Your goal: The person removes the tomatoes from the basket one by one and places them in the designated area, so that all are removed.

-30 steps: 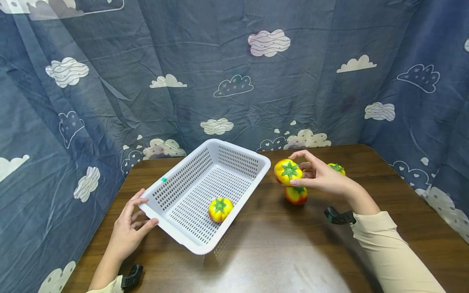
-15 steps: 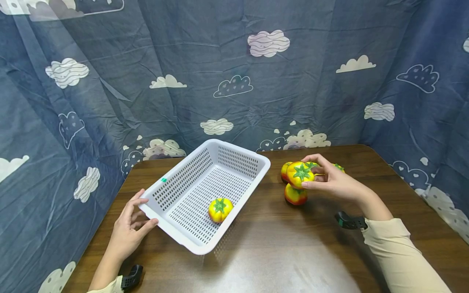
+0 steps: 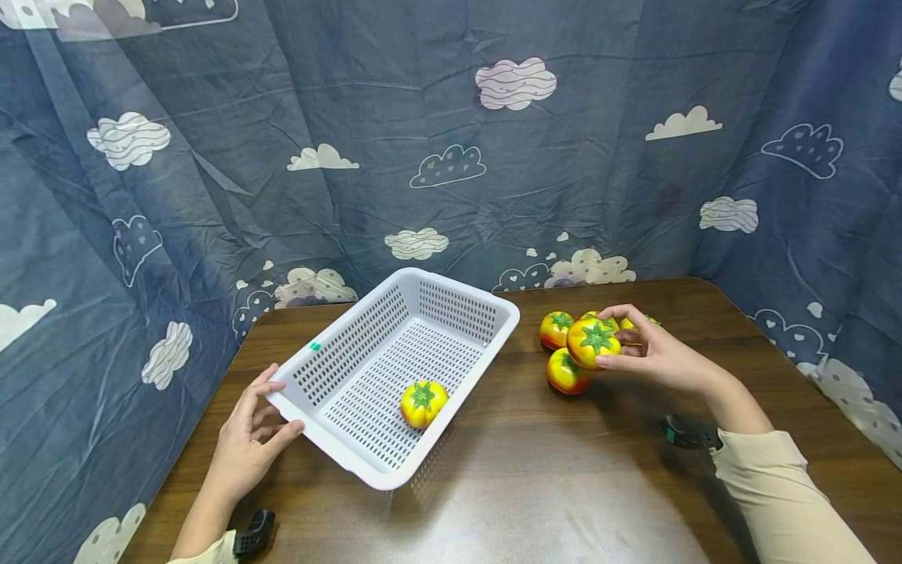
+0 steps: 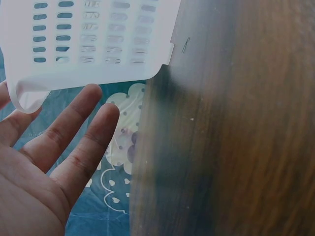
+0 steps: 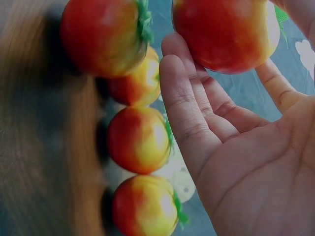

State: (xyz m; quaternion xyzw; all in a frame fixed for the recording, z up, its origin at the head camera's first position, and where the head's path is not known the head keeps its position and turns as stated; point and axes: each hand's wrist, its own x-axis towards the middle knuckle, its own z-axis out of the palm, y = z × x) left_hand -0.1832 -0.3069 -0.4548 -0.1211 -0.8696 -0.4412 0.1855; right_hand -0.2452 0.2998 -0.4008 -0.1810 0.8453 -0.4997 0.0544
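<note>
My right hand pinches a yellow-red tomato with a green star-shaped top, thumb on the near side and fingers behind. In the right wrist view this tomato is raised off the table. Several like it stand around it: one tomato just in front, another to its left, others partly hidden behind the hand. At the left, my left hand holds the near-left corner of a white perforated basket between thumb and index finger. Its other fingers stretch out below the basket wall.
One tomato lies inside the basket, towards its near right side. Everything stands on a brown wooden table. A blue curtain with cloud patterns hangs close behind the table and along both sides.
My right hand has moved right, away from the basket, and slightly nearer with the tomato, uncovering more of the tomatoes behind it. The left hand and basket have stayed still.
</note>
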